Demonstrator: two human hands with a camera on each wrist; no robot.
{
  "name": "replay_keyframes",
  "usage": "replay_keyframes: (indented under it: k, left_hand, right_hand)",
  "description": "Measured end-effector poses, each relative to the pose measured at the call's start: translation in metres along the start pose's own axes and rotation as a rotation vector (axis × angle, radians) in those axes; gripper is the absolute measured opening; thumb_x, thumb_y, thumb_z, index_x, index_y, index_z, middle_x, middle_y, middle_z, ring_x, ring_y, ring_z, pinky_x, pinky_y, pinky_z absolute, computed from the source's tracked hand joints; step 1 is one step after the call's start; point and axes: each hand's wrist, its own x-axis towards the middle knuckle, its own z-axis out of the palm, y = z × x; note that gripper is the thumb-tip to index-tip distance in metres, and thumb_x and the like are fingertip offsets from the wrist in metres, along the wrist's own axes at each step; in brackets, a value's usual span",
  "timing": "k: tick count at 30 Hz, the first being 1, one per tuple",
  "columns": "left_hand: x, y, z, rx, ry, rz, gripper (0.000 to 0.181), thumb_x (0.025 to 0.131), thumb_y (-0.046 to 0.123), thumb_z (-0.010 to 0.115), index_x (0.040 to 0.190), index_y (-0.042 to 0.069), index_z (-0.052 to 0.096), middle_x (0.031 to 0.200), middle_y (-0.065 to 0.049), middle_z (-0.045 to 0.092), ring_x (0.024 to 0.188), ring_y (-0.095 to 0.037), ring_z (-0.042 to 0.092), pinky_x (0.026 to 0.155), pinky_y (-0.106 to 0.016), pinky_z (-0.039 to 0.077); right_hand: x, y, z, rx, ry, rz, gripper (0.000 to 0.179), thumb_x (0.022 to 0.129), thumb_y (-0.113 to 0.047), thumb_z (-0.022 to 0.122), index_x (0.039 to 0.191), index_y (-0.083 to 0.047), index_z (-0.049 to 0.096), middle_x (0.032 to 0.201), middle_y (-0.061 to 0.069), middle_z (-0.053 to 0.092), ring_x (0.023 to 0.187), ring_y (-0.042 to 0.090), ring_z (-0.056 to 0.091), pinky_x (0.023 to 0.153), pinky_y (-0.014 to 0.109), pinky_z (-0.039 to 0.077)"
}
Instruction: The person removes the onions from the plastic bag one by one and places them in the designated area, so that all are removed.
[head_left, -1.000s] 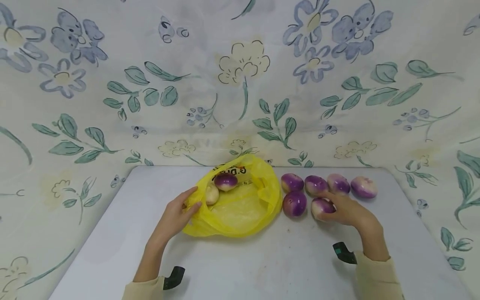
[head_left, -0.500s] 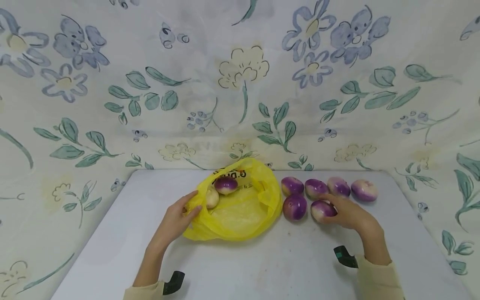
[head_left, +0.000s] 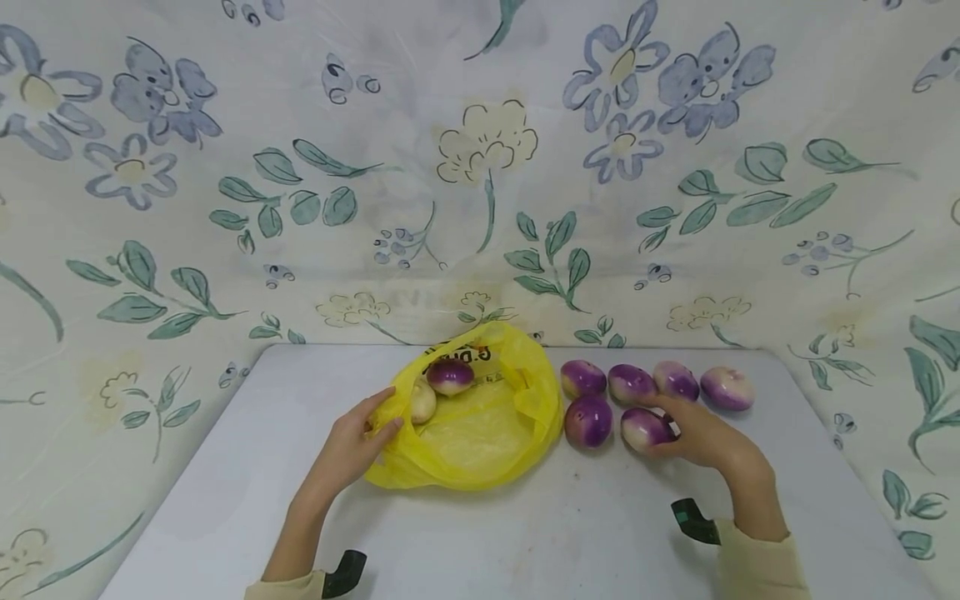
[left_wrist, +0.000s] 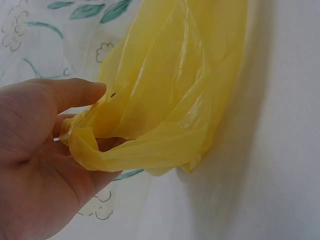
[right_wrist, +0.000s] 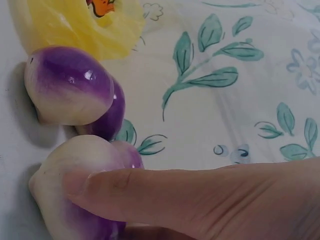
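Observation:
A yellow plastic bag [head_left: 480, 467] lies with its mouth open on the white table. Inside it are a purple-and-white turnip [head_left: 451, 377] and a pale roundish piece [head_left: 423, 402]. My left hand [head_left: 351, 446] holds the bag's left edge; in the left wrist view the crumpled rim sits between thumb and fingers. My right hand [head_left: 701, 432] grips a purple-and-white turnip [head_left: 643, 430], the nearer one on the right, thumb pressed on its pale side [right_wrist: 75, 155]. That turnip appears to be resting on the table; its far side is hidden by the hand.
Several turnips [head_left: 727, 388] line up along the table's back edge, right of the bag. Another turnip [head_left: 588, 422] stands between the bag and the gripped one. A flower-patterned cloth [head_left: 480, 208] hangs behind the white table [head_left: 525, 558].
The head view has shifted slightly, so everything sits a little lower. Both hands keep nearly the same places, the left at the bag's edge and the right at the same turnip.

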Motion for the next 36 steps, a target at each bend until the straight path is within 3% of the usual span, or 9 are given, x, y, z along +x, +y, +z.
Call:
replay_keyframes:
  k: [2, 5, 10, 17, 28, 36]
  left_hand:
    - [-0.0004, -0.0007, 0.0001, 0.0, 0.0, 0.0, 0.052, 0.098, 0.022, 0.059, 0.145, 0.004, 0.045, 0.147, -0.022, 0.049, 0.127, -0.039, 0.053, 0.102, -0.054, 0.05]
    - [-0.0011, 0.0, 0.0, 0.001, 0.003, 0.002, 0.052, 0.098, 0.023, 0.059, 0.145, 0.005, 0.045, 0.146, -0.023, 0.049, 0.125, -0.039, 0.054, 0.101, -0.054, 0.05]
    - [-0.0015, 0.0006, 0.0006, 0.008, 0.011, 0.012, 0.052, 0.098, 0.023, 0.059, 0.144, 0.003, 0.046, 0.145, -0.023, 0.05, 0.12, -0.038, 0.056, 0.098, -0.053, 0.052]
    - [-0.0017, 0.0002, 0.001, 0.007, 0.009, 0.004, 0.052, 0.098, 0.022, 0.059, 0.144, 0.004, 0.046, 0.145, -0.023, 0.05, 0.123, -0.038, 0.055, 0.1, -0.053, 0.051]
    - [-0.0008, -0.0009, 0.0019, 0.011, 0.007, -0.009, 0.052, 0.098, 0.023, 0.059, 0.145, 0.006, 0.045, 0.145, -0.022, 0.05, 0.117, -0.034, 0.057, 0.098, -0.051, 0.053]
    - [-0.0007, 0.0002, 0.0017, 0.008, 0.01, 0.002, 0.053, 0.098, 0.023, 0.059, 0.145, 0.004, 0.045, 0.145, -0.023, 0.05, 0.12, -0.037, 0.056, 0.099, -0.053, 0.052]
  right_hand:
    - [-0.0012, 0.0005, -0.0011, 0.006, -0.003, 0.007, 0.07, 0.08, -0.025, 0.08, 0.138, 0.0, 0.051, 0.131, 0.026, 0.06, 0.119, 0.044, 0.058, 0.098, 0.057, 0.049]
    - [-0.0019, 0.0011, -0.0022, 0.077, -0.031, 0.048, 0.07, 0.08, -0.022, 0.079, 0.14, -0.003, 0.049, 0.127, 0.026, 0.061, 0.105, 0.036, 0.064, 0.081, 0.047, 0.059]
    - [0.0005, 0.001, -0.0029, 0.203, -0.065, 0.131, 0.069, 0.083, -0.016, 0.077, 0.143, -0.006, 0.044, 0.124, 0.03, 0.057, 0.081, 0.023, 0.065, 0.06, 0.032, 0.058]
    - [0.002, -0.0007, -0.0013, 0.221, -0.062, 0.144, 0.066, 0.085, -0.012, 0.074, 0.144, -0.006, 0.044, 0.122, 0.029, 0.057, 0.076, 0.021, 0.065, 0.059, 0.031, 0.059]
    - [0.0045, -0.0005, 0.0017, 0.17, -0.036, 0.094, 0.061, 0.088, -0.017, 0.072, 0.143, -0.006, 0.047, 0.118, 0.023, 0.061, 0.078, 0.017, 0.061, 0.06, 0.029, 0.057]
    - [0.0024, -0.0012, -0.0025, 0.1, -0.017, 0.071, 0.063, 0.085, -0.02, 0.075, 0.14, -0.004, 0.049, 0.117, 0.023, 0.062, 0.091, 0.026, 0.066, 0.076, 0.04, 0.059]
